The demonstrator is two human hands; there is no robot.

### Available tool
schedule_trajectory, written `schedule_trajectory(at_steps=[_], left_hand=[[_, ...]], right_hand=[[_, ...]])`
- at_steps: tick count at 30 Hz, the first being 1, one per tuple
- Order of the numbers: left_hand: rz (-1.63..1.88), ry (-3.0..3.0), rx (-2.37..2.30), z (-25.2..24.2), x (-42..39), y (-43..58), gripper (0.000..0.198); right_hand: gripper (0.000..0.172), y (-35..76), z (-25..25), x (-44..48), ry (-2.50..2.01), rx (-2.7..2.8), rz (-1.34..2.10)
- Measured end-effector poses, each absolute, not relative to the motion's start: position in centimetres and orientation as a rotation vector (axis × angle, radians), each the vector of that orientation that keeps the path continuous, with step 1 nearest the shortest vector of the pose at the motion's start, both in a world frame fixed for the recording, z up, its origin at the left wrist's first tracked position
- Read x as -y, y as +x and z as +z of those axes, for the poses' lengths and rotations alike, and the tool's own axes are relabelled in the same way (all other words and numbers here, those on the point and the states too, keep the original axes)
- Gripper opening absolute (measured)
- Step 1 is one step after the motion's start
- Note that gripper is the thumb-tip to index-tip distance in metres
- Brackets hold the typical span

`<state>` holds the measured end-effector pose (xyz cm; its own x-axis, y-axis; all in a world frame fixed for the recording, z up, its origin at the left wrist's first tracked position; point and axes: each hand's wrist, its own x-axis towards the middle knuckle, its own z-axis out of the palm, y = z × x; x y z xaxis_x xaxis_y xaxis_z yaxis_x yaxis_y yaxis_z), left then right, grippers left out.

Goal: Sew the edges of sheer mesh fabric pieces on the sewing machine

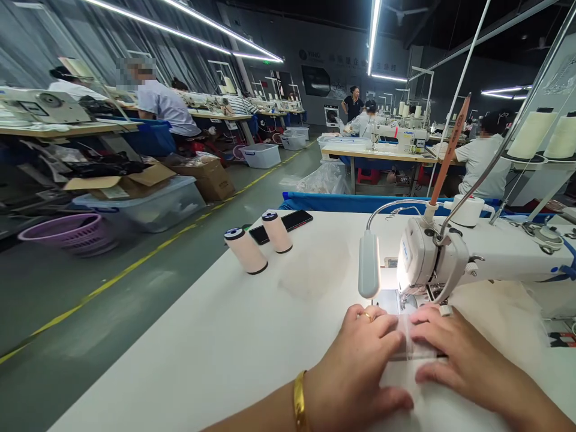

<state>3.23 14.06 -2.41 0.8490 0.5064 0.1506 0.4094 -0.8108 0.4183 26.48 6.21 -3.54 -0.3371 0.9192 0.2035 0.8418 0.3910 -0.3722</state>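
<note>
Both my hands lie on a small white fabric piece [411,348] on the white sewing table [216,354], just in front of the needle area of a white sewing machine [454,258]. My left hand [360,366], with a ring and a gold bangle, presses flat on the fabric's left side, fingers stretched toward the needle. My right hand [454,354] lies flat on the right side, fingers extended and touching the cloth. A small lamp [369,264] on a gooseneck lights the needle plate.
Two thread cones [246,251] [276,231] and a black phone [288,224] sit at the table's far left. Large spools [533,133] stand on the rack at right. Other workers sit at machines across the aisle, with boxes, bins and a purple basket [67,231].
</note>
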Motion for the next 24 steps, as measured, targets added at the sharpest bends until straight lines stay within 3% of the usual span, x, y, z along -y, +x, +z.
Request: schedule_trajectory(at_steps=[2, 5, 8, 12, 17, 24], left_hand=[[0.35, 2.669, -0.614, -2.7, -13.8, 2.9, 0.058], [0.483, 2.668, -0.591, -3.7, -13.8, 3.1, 0.011], [0.64, 2.494, -0.666, -4.3, -14.5, 3.9, 0.021], [0.658, 2.166, -0.767, -3.8, -16.1, 5.2, 0.015], [0.577, 2.164, -0.743, -3.2, -17.2, 5.9, 0.016], [0.515, 2.135, -0.749, -3.6, -17.6, 6.0, 0.018]], right_hand=[[0.035, 26.5, -2.8, -5.9, -1.524, 2.328, 0.446], [0.003, 26.4, -2.7, -5.9, -1.544, 2.316, 0.477], [0.019, 26.2, -3.0, -6.3, -1.465, 2.199, 0.462], [0.027, 25.6, -3.1, -6.6, -1.425, 1.859, 0.561], [0.032, 25.0, -3.5, -7.0, -1.401, 1.53, 0.73], [0.036, 24.8, -3.4, -7.2, -1.395, 1.537, 0.756]])
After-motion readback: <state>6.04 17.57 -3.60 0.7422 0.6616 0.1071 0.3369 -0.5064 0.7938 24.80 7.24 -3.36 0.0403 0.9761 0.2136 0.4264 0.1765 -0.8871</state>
